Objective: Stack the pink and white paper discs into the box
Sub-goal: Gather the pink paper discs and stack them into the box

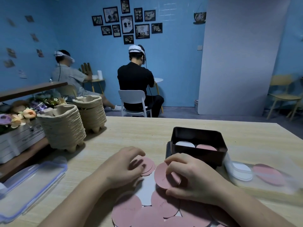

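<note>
A dark rectangular box (198, 155) stands on the table right of centre, holding a white disc (185, 143) and a pink disc (205, 147) side by side. Many pink discs and some white ones lie spread in a pile (147, 208) at the table's front edge. My right hand (191, 176) pinches a pink disc (161, 176), lifted and tilted just in front of the box. My left hand (124, 167) rests with fingers curled on a small stack of pink discs (148, 166) to the left.
A clear plastic lid (31, 182) lies at front left. Two stacks of pulp trays (65, 128) and a flower box (19, 136) stand at left. More discs lie in clear packaging (255, 172) right of the box. Two people sit with their backs turned beyond the table.
</note>
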Demonstrator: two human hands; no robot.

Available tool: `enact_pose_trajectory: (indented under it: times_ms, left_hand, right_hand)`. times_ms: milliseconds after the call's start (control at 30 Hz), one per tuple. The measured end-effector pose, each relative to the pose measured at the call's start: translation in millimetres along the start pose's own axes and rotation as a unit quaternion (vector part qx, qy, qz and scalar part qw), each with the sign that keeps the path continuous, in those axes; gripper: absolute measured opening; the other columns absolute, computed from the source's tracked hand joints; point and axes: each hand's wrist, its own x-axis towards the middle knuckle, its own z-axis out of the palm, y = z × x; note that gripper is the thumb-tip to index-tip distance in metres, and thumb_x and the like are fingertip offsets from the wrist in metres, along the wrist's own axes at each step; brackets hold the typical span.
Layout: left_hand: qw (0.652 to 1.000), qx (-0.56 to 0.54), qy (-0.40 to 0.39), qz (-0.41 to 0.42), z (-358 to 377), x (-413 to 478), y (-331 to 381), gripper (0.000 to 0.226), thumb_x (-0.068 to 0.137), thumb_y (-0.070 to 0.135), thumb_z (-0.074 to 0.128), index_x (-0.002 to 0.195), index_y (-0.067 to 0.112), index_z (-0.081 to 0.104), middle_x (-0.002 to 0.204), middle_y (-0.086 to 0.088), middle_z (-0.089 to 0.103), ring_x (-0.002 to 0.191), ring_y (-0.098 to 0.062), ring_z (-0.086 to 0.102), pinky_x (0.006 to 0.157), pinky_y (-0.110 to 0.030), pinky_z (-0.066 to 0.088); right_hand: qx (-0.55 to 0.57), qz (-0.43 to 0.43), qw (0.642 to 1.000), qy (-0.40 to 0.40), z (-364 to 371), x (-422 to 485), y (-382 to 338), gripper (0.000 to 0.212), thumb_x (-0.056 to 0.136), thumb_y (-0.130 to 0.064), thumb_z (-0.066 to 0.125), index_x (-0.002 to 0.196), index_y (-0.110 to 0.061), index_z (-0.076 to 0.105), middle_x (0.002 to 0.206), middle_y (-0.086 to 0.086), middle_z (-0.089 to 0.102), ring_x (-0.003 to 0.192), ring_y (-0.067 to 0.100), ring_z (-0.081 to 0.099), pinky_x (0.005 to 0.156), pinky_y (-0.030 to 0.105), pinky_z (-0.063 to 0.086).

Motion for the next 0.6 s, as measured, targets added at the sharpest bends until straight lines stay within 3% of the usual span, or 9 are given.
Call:
enact_pose_trajectory:
  times_ms: [133, 400, 600]
  left_hand:
    - [0.998, -0.007, -0.049, -0.032, 10.9, -1.6, -10.3, 0.065, 0.079, 0.053, 0.062, 0.141, 0.038, 0.049, 0.136, 0.021, 0.053, 0.126, 0.001, 0.046, 0.109, -0.029, 0.042]
    - [0.998, -0.051, 0.038, -0.021, 15.0, -13.1, -13.5, 0.058, 0.078, 0.051, 0.068, 0.131, 0.032, 0.058, 0.122, 0.021, 0.062, 0.117, 0.004, 0.056, 0.1, -0.027, 0.048]
    - [0.99, -0.036, 0.104, 0.084, 11.7, -18.8, 11.9, 0.041, 0.083, 0.042, 0.071, 0.119, 0.024, 0.061, 0.123, 0.015, 0.06, 0.113, -0.003, 0.058, 0.093, -0.027, 0.05]
  right_hand:
    - [0.006, 0.011, 1.0, 0.005, -0.9, -3.0, 3.1, 0.039, 0.083, -0.064, 0.07, 0.105, -0.034, 0.058, 0.136, -0.018, 0.052, 0.126, 0.001, 0.049, 0.096, 0.03, 0.05]
    - [0.0, 0.021, 1.0, -0.017, 1.5, -1.5, 5.5, 0.039, 0.084, -0.065, 0.069, 0.105, -0.035, 0.058, 0.137, -0.017, 0.052, 0.126, 0.003, 0.05, 0.097, 0.03, 0.049]
    - [-0.004, 0.037, 0.999, -0.019, -0.5, -1.5, 3.9, 0.039, 0.083, -0.065, 0.069, 0.101, -0.032, 0.058, 0.13, -0.019, 0.055, 0.118, 0.001, 0.054, 0.095, 0.027, 0.049]
